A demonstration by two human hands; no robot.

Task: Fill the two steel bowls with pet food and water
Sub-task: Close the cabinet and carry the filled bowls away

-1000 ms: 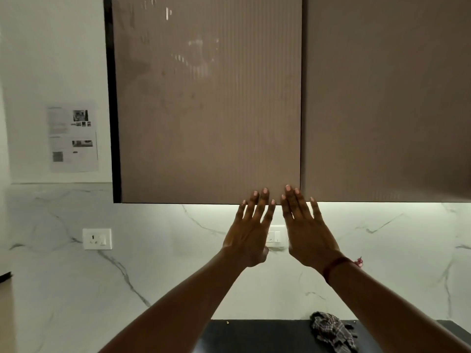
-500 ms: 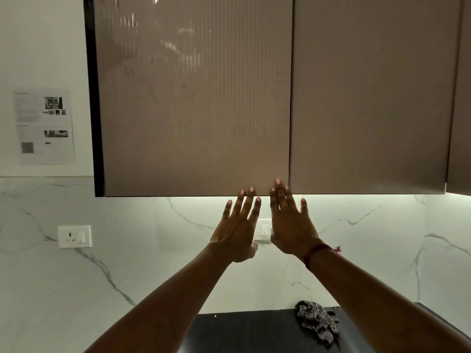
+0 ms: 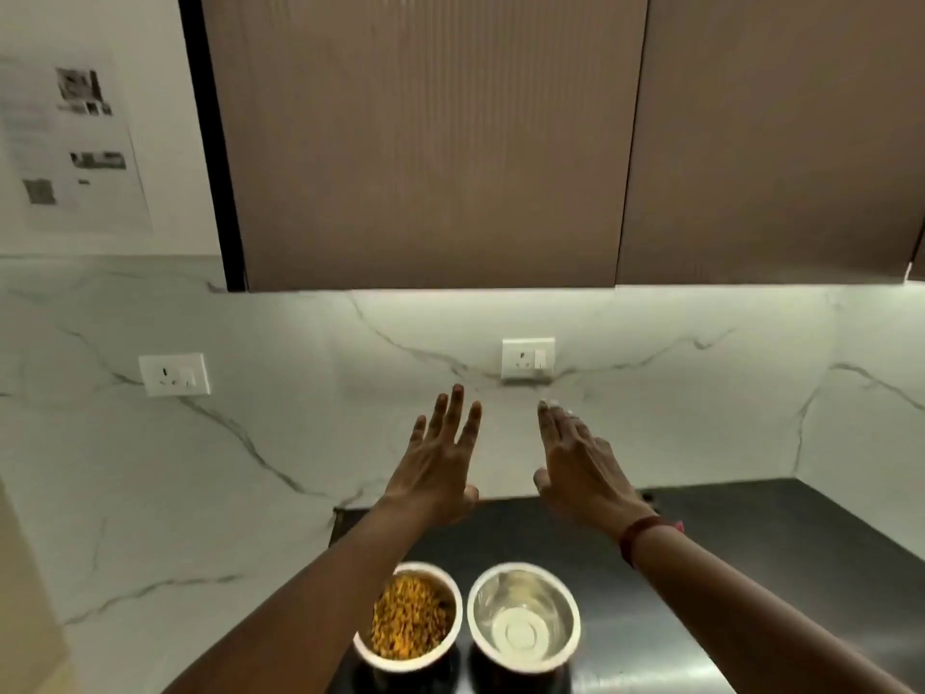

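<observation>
Two steel bowls stand side by side on the dark countertop (image 3: pixel 741 568) near the bottom of the view. The left bowl (image 3: pixel 408 618) holds yellow-brown pet food. The right bowl (image 3: pixel 524 616) shows a shiny inside that looks like clear water. My left hand (image 3: pixel 440 458) and my right hand (image 3: pixel 580 463) are stretched out flat in the air above and beyond the bowls, fingers apart, holding nothing. My left forearm covers part of the food bowl's left rim.
Brown wall cabinet doors (image 3: pixel 425 142) hang shut above the marble backsplash (image 3: pixel 310 418). Two white sockets (image 3: pixel 174 374) (image 3: pixel 528 359) are set in the backsplash. A printed sheet (image 3: pixel 65 142) is stuck on the wall at the left.
The view has tilted down from the cabinets, bringing the two bowls into sight. Both hands have dropped from the cabinet's lower edge and moved apart. The checked cloth is out of view.
</observation>
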